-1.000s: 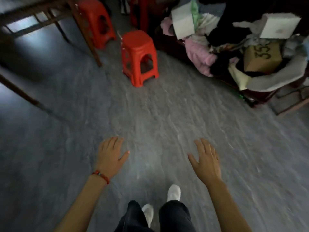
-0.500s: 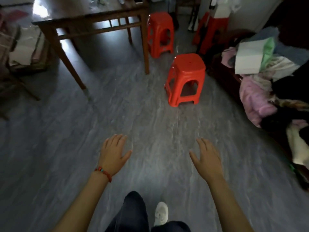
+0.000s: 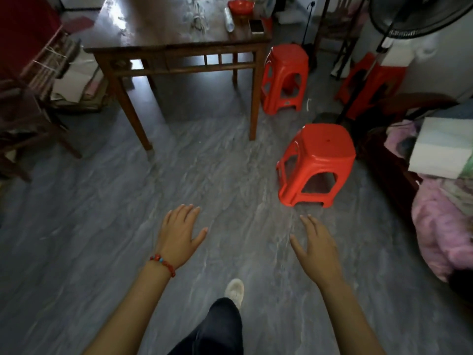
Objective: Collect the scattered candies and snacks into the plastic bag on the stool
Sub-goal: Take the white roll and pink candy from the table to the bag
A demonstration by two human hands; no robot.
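Both hands, left (image 3: 179, 235) and right (image 3: 317, 248), spread empty (no legible writing).

Single view only, worn on person's head, looking forward and steeply down at grey floor (image 3: 102, 252). Wide lens bends room edges. Nearest: left hand (image 3: 179, 235) and right hand (image 3: 316, 248), both spread low in frame. Just beyond right hand, red stool (image 3: 317, 160). Well ahead of both hands, wooden table (image 3: 176, 47), top of frame.

Red stools (image 3: 317, 160); grey streaked floor (image 3: 102, 226); dark brown table (image 3: 176, 51); red-beaded bracelet (image 3: 163, 263).
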